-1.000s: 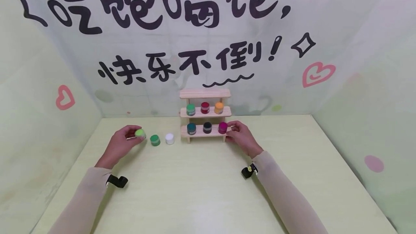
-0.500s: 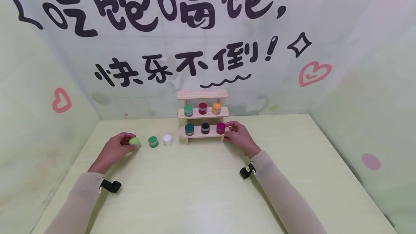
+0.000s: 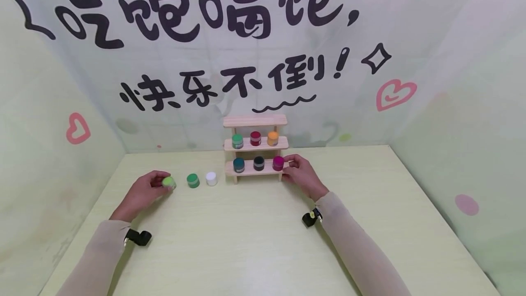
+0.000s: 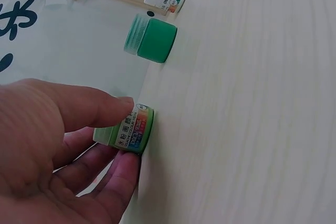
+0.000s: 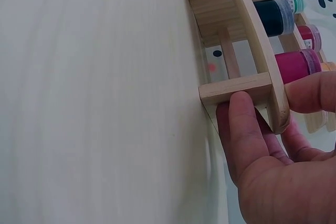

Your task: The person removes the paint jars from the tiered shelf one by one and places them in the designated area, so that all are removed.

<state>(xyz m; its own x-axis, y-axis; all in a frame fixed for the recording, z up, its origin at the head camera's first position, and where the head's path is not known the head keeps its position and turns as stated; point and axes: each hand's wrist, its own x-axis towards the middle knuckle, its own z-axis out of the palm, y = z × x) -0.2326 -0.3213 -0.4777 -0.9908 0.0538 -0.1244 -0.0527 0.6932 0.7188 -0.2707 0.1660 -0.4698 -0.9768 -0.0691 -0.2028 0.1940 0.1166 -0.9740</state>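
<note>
Three loose jars are set out toward the back left corner of the worktop [image 3: 246,241], and one of them, the light green jar [image 3: 168,181], is in the left hand [image 3: 141,194]. Since a second ago it has shifted leftward and nearer the front edge, widening the gap to the green jar [image 3: 193,180]; to my eye that makes it the left end of a looser row, with the white jar [image 3: 211,178] at the other end. Thumb and fingers pinch it by its sides, closed to just its width (whether its base bears on the worktop, I can't quite tell). The left arm [image 3: 94,259] reaches in from the front left, fingers toward the row.

Over at the wooden stand [image 3: 255,121], close to the back edge, the right hand [image 3: 303,175] grips the right end, fingers bent against a leg [image 5: 231,88] under the lower shelf [image 3: 249,172], thumb up by the magenta jar [image 3: 278,163]; whether thumb and jar touch is unclear. The right arm [image 3: 363,245] comes in from the front right. Six jars, magenta included, fill the stand's two lower levels.
</note>
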